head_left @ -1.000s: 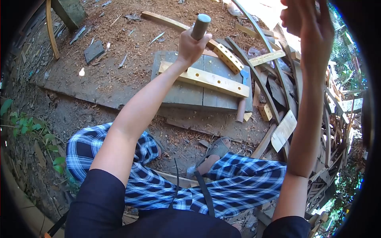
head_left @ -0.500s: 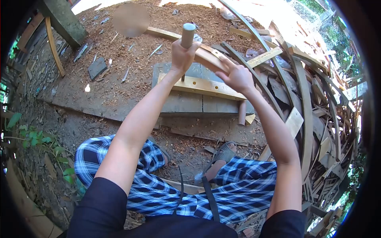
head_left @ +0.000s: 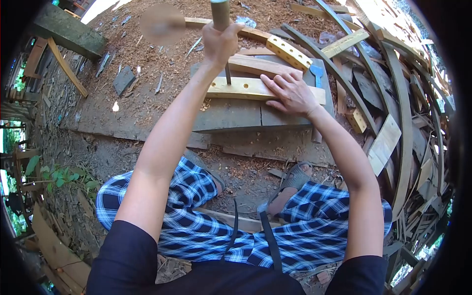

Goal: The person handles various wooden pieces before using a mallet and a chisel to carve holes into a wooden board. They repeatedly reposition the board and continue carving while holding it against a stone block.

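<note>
No text, label, brand, number or sign readable anywhere in view.

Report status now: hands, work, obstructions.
Left hand gripping tool handle, shaft down at drilled bar. Right hand on bar. Bar lying on block. Close behind: plank, blue-ended tool.

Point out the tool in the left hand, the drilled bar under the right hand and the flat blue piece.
Tool (head_left: 221, 15), head view: its handle.
Drilled bar (head_left: 256, 89), head view: bare top face.
Blue piece (head_left: 316, 71), head view: wider end.
</note>
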Demonstrator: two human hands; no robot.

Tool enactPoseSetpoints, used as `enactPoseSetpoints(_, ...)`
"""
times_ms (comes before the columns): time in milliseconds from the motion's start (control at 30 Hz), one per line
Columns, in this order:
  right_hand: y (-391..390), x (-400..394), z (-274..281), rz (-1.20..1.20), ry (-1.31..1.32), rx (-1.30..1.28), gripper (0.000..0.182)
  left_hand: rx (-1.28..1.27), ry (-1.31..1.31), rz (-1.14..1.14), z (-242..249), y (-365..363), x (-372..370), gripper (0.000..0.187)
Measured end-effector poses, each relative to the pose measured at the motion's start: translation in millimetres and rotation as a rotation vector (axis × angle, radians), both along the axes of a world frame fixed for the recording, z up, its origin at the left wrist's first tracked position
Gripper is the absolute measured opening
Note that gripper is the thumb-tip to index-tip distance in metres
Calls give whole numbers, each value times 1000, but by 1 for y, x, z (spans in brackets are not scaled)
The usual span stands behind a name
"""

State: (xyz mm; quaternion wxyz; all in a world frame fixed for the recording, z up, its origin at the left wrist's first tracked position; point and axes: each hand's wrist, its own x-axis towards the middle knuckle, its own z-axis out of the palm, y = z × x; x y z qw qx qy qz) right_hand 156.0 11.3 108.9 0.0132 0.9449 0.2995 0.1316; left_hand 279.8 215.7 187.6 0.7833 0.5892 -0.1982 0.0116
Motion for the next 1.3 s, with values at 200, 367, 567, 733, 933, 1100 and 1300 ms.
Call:
enactPoseSetpoints(200, 14, -12, 0, -47, 50, 115, 67, 21, 128, -122, -2, -2, 16, 27)
enactPoseSetpoints(367, 36, -36, 2, -264, 41, 165, 68, -9, 113, 42, 9, -2, 15, 27)
enactPoseSetpoints(567, 70, -39, 6, -547, 155, 106, 78, -506, 297, 558, 31, 52, 29, 29)
enactPoseSetpoints(733, 91, -35, 10, -608, 364, 149, 86, -541, 291, 677, 20, 51, 8, 26)
enactPoseSetpoints(933, 110, -54, 5, -571, 391, 379, 82, -334, 50, 656, 1, 26, 1, 30)
enactPoseSetpoints(1100, 114, -52, 10, -611, 426, 386, 83, -221, -183, 613, -13, 9, 14, 36)
enactPoseSetpoints(1300, 114, -52, 4, -601, 385, 405, 87, -375, -126, 606, -10, -9, 25, 22)
